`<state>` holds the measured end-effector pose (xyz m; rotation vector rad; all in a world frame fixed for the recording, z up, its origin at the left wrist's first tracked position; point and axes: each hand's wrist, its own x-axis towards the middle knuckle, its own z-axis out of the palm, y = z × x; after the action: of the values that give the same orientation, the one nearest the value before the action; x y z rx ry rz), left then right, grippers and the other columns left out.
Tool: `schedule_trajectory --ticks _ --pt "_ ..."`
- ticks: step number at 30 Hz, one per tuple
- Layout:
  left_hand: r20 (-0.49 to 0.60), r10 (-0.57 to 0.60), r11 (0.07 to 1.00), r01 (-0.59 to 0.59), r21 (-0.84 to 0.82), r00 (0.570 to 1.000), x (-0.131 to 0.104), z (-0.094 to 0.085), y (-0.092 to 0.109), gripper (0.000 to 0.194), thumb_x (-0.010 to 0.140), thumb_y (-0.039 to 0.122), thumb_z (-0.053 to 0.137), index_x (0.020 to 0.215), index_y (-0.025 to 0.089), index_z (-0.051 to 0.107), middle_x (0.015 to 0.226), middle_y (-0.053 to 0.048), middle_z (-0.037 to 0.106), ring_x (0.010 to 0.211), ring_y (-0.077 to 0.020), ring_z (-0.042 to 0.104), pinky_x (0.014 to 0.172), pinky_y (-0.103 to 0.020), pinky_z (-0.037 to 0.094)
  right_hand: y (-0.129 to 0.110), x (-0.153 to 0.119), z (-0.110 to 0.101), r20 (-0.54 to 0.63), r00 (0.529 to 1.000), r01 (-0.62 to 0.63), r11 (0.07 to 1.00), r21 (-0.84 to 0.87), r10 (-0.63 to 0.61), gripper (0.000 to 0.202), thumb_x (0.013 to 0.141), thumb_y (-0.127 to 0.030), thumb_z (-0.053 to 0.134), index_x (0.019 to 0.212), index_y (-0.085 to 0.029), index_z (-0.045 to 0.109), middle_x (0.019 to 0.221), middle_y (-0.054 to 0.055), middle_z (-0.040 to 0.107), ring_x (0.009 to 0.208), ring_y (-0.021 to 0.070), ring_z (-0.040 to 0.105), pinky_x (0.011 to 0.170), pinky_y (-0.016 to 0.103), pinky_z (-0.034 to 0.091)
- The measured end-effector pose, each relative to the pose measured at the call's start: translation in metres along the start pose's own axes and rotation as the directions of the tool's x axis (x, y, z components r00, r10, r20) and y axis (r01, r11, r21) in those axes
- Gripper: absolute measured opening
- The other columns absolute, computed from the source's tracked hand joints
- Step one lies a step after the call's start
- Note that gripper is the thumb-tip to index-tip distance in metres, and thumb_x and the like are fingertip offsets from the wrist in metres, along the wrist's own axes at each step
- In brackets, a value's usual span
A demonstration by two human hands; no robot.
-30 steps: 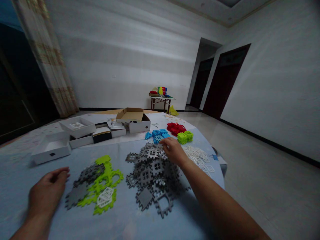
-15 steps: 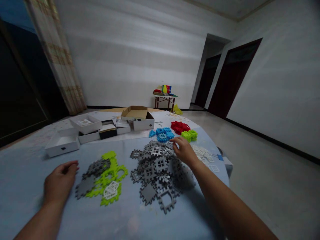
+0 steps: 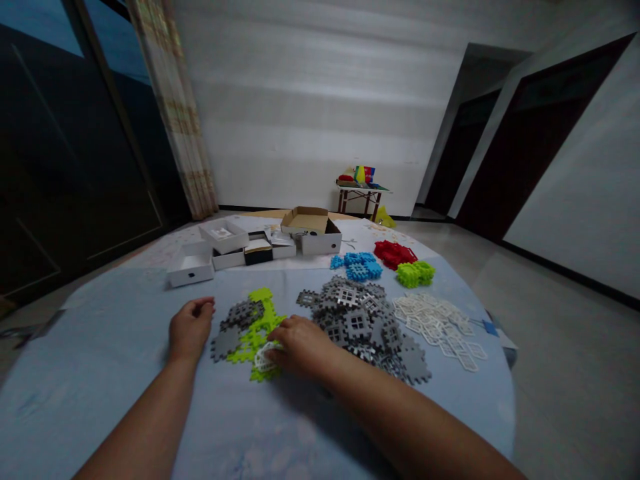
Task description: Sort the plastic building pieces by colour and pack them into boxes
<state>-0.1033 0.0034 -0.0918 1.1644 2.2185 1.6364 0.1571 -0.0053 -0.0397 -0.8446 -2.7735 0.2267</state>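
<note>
My right hand [image 3: 303, 343] reaches over the smaller pile, its fingers closed on the white lattice pieces [image 3: 266, 358]. Beneath these lie lime-green toothed building pieces [image 3: 253, 337]. At the pile's left side are dark grey toothed plates [image 3: 227, 341]. My left hand [image 3: 191, 330] rests on the table just left of those plates, fingers curled together, with nothing visible in them. Close by my right wrist stands a large heap of grey interlocking pieces [image 3: 356, 323], some with window grids; my forearm hides part of its front.
Blue pieces [image 3: 363, 267], red pieces [image 3: 395, 254] and a lime-green stack [image 3: 415, 274] sit behind the grey heap. White lattice pieces [image 3: 435, 320] spread out to its right. Several boxes, among them a white one [image 3: 190, 267] and an open cardboard-lined one [image 3: 320, 240], line the back.
My right hand has moved from beside the blue pieces, left and toward me, onto the white pieces on the green pile. The left hand stays beside that pile. The view has turned left.
</note>
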Motion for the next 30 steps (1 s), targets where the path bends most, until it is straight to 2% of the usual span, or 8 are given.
schedule_trajectory --ticks 3,7,10,14,17,21,26,30 --pt "0.002 0.009 1.000 -0.009 -0.004 1.000 0.001 0.000 -0.001 0.036 0.066 0.039 0.048 0.089 0.016 0.064 0.080 -0.007 0.068 0.079 -0.0215 0.065 0.077 -0.035 0.051 -0.003 0.007 0.007 0.051 0.998 -0.044 0.998 -0.043 0.046 0.034 0.082 -0.044 0.054 0.099 -0.017 0.065 0.093 0.012 0.065 0.091 0.0236 0.058 0.078 0.034 0.045" --pt "0.008 0.011 1.000 -0.011 -0.006 1.000 0.001 0.002 -0.003 0.038 0.066 0.040 0.048 0.090 0.015 0.064 0.082 -0.008 0.069 0.080 -0.0219 0.065 0.077 -0.035 0.051 -0.001 0.010 0.012 0.044 0.998 -0.039 0.999 0.012 0.038 0.039 0.077 -0.040 0.062 0.110 -0.019 0.061 0.098 0.011 0.064 0.096 0.0230 0.057 0.080 0.032 0.045" --pt "0.007 0.010 1.000 -0.010 -0.003 1.000 0.001 0.002 -0.003 0.038 0.065 0.041 0.048 0.089 0.015 0.064 0.082 -0.008 0.069 0.080 -0.0219 0.065 0.078 -0.035 0.050 0.000 0.010 0.015 -0.005 0.999 -0.049 0.996 0.072 0.049 0.041 0.077 -0.034 0.062 0.117 -0.021 0.058 0.103 0.009 0.062 0.098 0.0220 0.057 0.081 0.030 0.045" --pt "0.007 0.000 1.000 0.000 0.000 1.000 0.001 0.002 -0.002 0.040 0.066 0.041 0.047 0.091 0.015 0.064 0.083 -0.008 0.068 0.080 -0.0220 0.066 0.077 -0.034 0.050 0.007 0.008 0.012 -0.093 0.993 -0.064 0.988 0.141 0.077 0.029 0.083 -0.021 0.053 0.110 -0.023 0.063 0.099 0.006 0.063 0.094 0.0184 0.058 0.081 0.027 0.044" --pt "0.009 -0.010 1.000 0.010 0.007 1.000 0.001 0.001 0.000 0.040 0.066 0.040 0.047 0.093 0.015 0.064 0.082 -0.008 0.068 0.081 -0.0225 0.065 0.078 -0.034 0.050 0.024 0.000 -0.001 -0.230 0.965 -0.077 0.976 0.202 0.124 0.023 0.086 -0.021 0.050 0.103 -0.019 0.066 0.094 0.007 0.064 0.090 0.0165 0.058 0.081 0.026 0.044" --pt "0.023 -0.014 1.000 0.014 0.016 1.000 0.000 0.000 0.004 0.039 0.066 0.040 0.049 0.092 0.015 0.064 0.083 -0.009 0.069 0.082 -0.0233 0.066 0.079 -0.035 0.050 0.067 -0.021 -0.028 -0.451 0.864 -0.114 0.960 0.256 0.223 0.020 0.087 -0.021 0.050 0.097 -0.018 0.067 0.092 0.007 0.066 0.091 0.0159 0.058 0.084 0.027 0.043" --pt "0.032 -0.026 0.999 0.025 0.034 0.999 0.003 -0.002 0.003 0.037 0.064 0.039 0.051 0.091 0.017 0.064 0.079 -0.008 0.069 0.083 -0.0252 0.066 0.081 -0.039 0.049 0.133 -0.064 -0.051 -0.618 0.674 -0.294 0.914 0.279 0.406 0.022 0.085 -0.024 0.048 0.094 -0.018 0.067 0.093 0.007 0.068 0.089 0.0182 0.059 0.083 0.032 0.044" --pt "0.035 -0.043 0.998 0.041 0.050 0.998 0.005 -0.002 0.001 0.038 0.063 0.039 0.051 0.091 0.018 0.064 0.077 -0.007 0.069 0.085 -0.0274 0.065 0.082 -0.041 0.048 0.174 -0.102 -0.056 -0.709 0.525 -0.438 0.864 0.249 0.470 0.025 0.082 -0.027 0.047 0.091 -0.015 0.067 0.090 0.010 0.068 0.087 0.0212 0.059 0.083 0.036 0.044"
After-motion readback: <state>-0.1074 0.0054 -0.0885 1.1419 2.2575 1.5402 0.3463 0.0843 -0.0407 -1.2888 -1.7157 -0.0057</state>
